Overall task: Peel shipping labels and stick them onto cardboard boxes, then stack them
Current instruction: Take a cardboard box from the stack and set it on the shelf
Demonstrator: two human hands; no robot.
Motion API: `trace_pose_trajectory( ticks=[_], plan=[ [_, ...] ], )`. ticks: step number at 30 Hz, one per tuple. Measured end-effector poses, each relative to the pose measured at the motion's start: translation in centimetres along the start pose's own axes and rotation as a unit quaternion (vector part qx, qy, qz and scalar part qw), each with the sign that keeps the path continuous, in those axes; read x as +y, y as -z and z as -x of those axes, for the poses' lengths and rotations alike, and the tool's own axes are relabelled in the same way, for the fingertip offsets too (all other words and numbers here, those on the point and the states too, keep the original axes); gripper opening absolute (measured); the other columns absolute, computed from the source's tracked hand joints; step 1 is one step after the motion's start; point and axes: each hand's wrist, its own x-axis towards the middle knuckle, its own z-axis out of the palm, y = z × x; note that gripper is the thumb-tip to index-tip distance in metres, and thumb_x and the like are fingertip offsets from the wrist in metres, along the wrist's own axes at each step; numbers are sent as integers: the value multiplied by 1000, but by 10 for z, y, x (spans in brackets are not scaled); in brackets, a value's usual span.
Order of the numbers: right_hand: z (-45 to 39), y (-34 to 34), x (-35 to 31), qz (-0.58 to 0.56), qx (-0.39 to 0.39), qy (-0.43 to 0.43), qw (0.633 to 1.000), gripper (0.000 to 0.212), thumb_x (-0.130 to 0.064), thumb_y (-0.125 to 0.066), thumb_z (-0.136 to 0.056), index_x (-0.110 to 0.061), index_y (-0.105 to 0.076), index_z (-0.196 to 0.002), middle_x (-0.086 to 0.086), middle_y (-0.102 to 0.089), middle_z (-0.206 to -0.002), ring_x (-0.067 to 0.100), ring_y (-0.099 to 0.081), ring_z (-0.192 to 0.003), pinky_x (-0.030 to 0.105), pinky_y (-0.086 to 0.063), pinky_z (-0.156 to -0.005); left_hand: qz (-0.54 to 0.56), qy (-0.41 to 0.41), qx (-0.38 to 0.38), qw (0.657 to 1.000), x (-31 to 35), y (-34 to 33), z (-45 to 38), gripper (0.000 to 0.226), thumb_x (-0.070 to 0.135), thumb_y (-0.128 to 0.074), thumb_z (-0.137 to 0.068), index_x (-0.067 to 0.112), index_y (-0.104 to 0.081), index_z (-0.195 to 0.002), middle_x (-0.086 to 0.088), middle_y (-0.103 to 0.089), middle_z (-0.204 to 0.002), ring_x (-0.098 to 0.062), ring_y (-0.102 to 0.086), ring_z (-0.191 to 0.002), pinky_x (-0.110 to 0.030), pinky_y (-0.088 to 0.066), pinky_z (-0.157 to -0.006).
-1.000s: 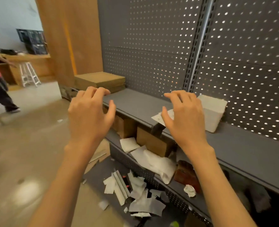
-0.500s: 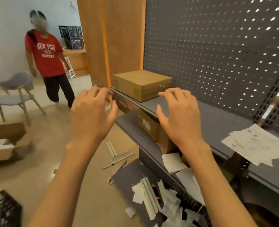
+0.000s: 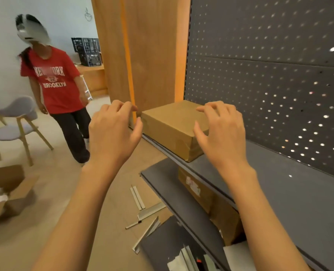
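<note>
A flat brown cardboard box (image 3: 170,126) lies at the left end of the grey shelf (image 3: 291,188), sealed with tape. My left hand (image 3: 111,133) hovers just off the box's left side, fingers spread and curled, holding nothing. My right hand (image 3: 221,133) hovers over the box's near right corner, fingers apart and also empty. Neither hand clearly touches the box. More cardboard boxes (image 3: 207,200) sit on the lower shelf, one with a label on its side.
A person in a red shirt (image 3: 54,81) stands to the left beside a grey chair (image 3: 15,124). An open carton (image 3: 3,190) sits on the floor at left. Metal strips (image 3: 148,214), a pen and paper scraps (image 3: 181,259) litter the floor. Pegboard backs the shelf.
The view has swung left along the shelf, off the white label stack and onto the brown box. Both hands, still empty, have come up close to the box.
</note>
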Motion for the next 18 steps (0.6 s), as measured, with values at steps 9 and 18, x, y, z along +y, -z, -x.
trace_pose_trajectory(
  ticks=[9, 18],
  plan=[
    [-44, -79, 6, 38, -39, -72, 996, 28, -25, -57, -89, -13, -63, -113, 5, -59, -112, 24, -52, -106, 33, -36, -91, 69, -31, -28, 997, -44, -101, -68, 21, 25, -58, -87, 12, -65, -101, -10, -65, -98, -31, -58, -90, -39, -44, -73],
    [-69, -125, 4, -63, -24, -336, 940, 34, -35, -59, -88, -27, -56, -121, -7, -51, -127, 14, -44, -121, 21, -27, -92, 238, -77, -167, 954, -77, -195, -141, 25, 32, -58, -88, 18, -62, -109, -5, -63, -108, -27, -57, -99, -39, -44, -78]
  ],
)
